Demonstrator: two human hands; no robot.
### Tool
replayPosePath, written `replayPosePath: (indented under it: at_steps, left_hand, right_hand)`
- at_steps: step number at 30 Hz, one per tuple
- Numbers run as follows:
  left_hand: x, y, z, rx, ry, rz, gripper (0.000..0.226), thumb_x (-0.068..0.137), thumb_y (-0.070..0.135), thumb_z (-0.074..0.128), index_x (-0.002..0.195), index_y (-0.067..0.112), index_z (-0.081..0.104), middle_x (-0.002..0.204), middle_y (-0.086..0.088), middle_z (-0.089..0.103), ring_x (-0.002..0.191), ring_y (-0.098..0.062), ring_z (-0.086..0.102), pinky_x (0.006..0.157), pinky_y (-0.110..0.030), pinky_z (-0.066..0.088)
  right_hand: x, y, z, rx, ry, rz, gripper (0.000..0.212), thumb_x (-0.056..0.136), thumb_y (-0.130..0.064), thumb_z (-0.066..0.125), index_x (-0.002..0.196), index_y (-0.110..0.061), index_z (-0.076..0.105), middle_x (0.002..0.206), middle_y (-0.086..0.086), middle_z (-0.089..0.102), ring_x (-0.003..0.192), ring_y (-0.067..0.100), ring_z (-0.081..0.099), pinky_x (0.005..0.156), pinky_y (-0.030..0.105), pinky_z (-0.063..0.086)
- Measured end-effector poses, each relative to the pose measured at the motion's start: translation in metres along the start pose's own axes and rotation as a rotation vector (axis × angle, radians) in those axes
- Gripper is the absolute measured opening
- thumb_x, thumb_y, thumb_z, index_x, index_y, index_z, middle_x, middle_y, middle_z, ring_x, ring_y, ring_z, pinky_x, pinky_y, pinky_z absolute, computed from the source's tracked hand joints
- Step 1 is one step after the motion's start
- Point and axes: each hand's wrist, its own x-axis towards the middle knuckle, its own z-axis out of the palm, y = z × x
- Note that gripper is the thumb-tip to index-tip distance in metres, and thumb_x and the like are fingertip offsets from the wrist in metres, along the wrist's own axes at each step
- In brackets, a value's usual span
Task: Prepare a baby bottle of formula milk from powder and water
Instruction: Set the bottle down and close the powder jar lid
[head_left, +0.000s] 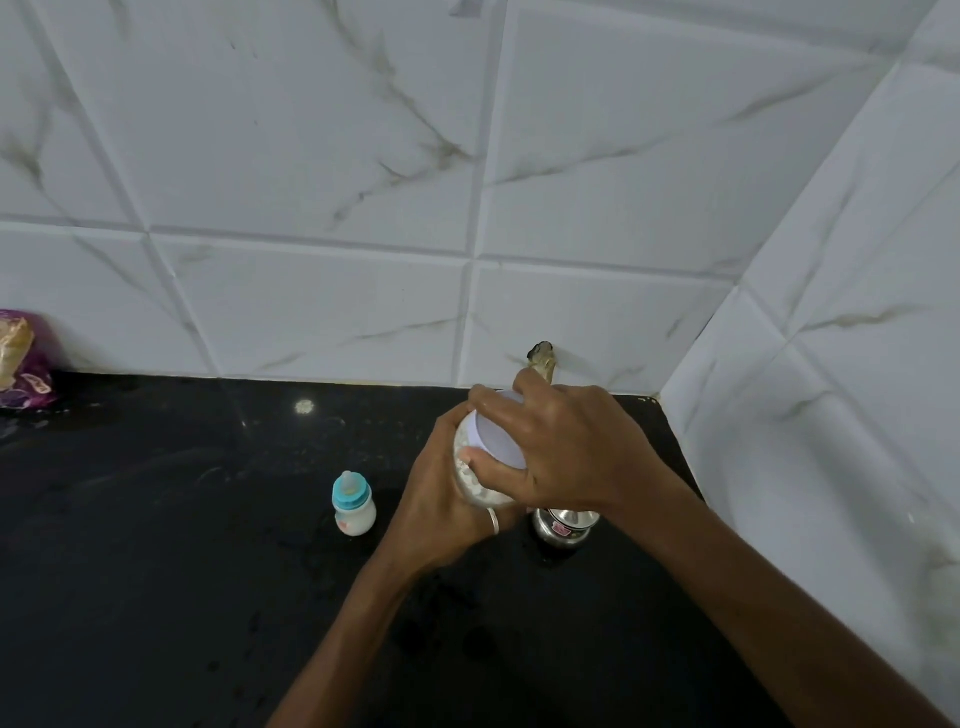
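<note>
- At centre frame, a person holds a clear jar (470, 480) of white powder tilted above a black countertop (156, 545), near the corner of a white marble-patterned tiled wall (311, 156).
- The left hand (441, 514) wraps around the jar's body from below, a ring on one finger.
- The right hand (561, 452) closes over the jar's white lid (498, 441), fingers spread around its rim.
- Left of the hands, a small baby bottle (353, 503) stands upright on the counter, its blue collar and teat on; white liquid fills its lower part.
- Just below the right hand, a steel container (563, 527) with a red label is partly hidden; its contents cannot be seen.
- At the left edge of the frame, a purple packet (23, 358) rests against the wall.
</note>
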Motion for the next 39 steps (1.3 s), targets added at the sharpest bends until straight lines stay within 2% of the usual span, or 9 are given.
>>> replayPosePath:
  at_steps: [8,12,17,20,23,25,27,32,39]
  left_hand:
    - [0.006,-0.013,-0.003,-0.068,0.099,0.01,0.052,0.107,-0.003,0.036,0.153,-0.015,0.014,0.162,-0.037,0.021,0.152,-0.047,0.022,0.127,-0.051,0.011]
    - [0.021,-0.023,-0.008,-0.062,-0.036,0.142,0.046,0.108,0.003,0.04,0.15,-0.011,0.033,0.155,-0.032,0.039,0.146,-0.042,0.037,0.124,-0.046,0.025]
    - [0.016,-0.076,-0.025,0.122,-0.238,0.799,0.088,0.064,0.026,0.095,0.136,0.033,0.045,0.123,0.02,0.055,0.125,-0.002,0.058,0.089,-0.002,0.044]
    - [0.039,-0.097,-0.029,0.123,-0.213,1.018,0.096,0.06,0.039,0.096,0.134,0.059,0.038,0.133,0.035,0.047,0.135,-0.003,0.047,0.1,-0.003,0.037]
    - [0.055,-0.109,-0.032,0.298,-0.158,0.976,0.093,0.06,0.061,0.086,0.132,0.075,0.028,0.135,0.051,0.034,0.137,0.005,0.034,0.117,-0.027,0.03]
    - [0.061,-0.123,-0.033,0.381,-0.114,0.927,0.087,0.063,0.065,0.082,0.131,0.076,0.028,0.133,0.056,0.031,0.135,0.007,0.031,0.117,-0.039,0.032]
    - [0.067,-0.133,-0.029,0.415,-0.072,0.901,0.085,0.063,0.065,0.08,0.13,0.077,0.028,0.133,0.055,0.033,0.129,0.018,0.029,0.115,-0.039,0.033]
    - [0.089,-0.146,-0.03,0.506,-0.082,0.784,0.099,0.06,0.056,0.086,0.145,0.05,0.034,0.152,0.017,0.04,0.143,-0.013,0.035,0.115,-0.033,0.028]
    - [0.113,-0.142,-0.03,0.467,-0.115,0.768,0.1,0.059,0.041,0.082,0.15,0.016,0.049,0.148,0.001,0.056,0.14,-0.014,0.049,0.116,-0.045,0.043]
  right_hand:
    - [-0.003,-0.01,0.017,0.058,0.06,0.12,0.06,0.093,-0.061,0.043,0.119,-0.016,0.073,0.08,0.012,0.071,0.051,0.026,0.063,0.05,0.027,0.048]
    - [-0.004,0.002,0.017,0.133,-0.048,0.205,0.079,0.088,-0.084,0.035,0.136,-0.028,0.062,0.112,0.001,0.074,0.083,0.024,0.073,0.068,0.036,0.058]
    - [-0.031,0.011,0.041,0.57,-0.147,0.566,0.102,0.077,-0.097,0.028,0.158,-0.036,0.033,0.153,-0.009,0.054,0.131,0.012,0.058,0.106,0.044,0.051]
    - [-0.06,-0.003,0.07,0.855,-0.208,0.779,0.107,0.072,-0.098,0.043,0.159,-0.037,0.029,0.158,-0.011,0.047,0.14,0.01,0.049,0.113,0.047,0.047]
    - [-0.079,-0.021,0.1,1.087,-0.251,0.831,0.096,0.073,-0.088,0.063,0.153,-0.045,0.032,0.151,-0.028,0.047,0.137,-0.004,0.047,0.11,0.032,0.05]
    - [-0.085,-0.029,0.12,1.2,-0.253,0.85,0.087,0.073,-0.077,0.075,0.146,-0.05,0.036,0.14,-0.036,0.051,0.131,-0.009,0.05,0.103,0.021,0.051]
    - [-0.09,-0.033,0.139,1.234,-0.249,0.9,0.091,0.073,-0.068,0.082,0.148,-0.042,0.039,0.139,-0.029,0.054,0.13,-0.004,0.053,0.105,0.026,0.051]
    - [-0.093,-0.032,0.172,1.225,-0.248,0.953,0.082,0.068,-0.057,0.088,0.135,-0.05,0.041,0.129,-0.031,0.057,0.122,-0.01,0.055,0.101,0.021,0.05]
    - [-0.088,-0.03,0.204,1.208,-0.167,0.929,0.072,0.076,-0.039,0.09,0.132,-0.051,0.048,0.131,-0.038,0.056,0.125,-0.011,0.053,0.095,0.006,0.044]
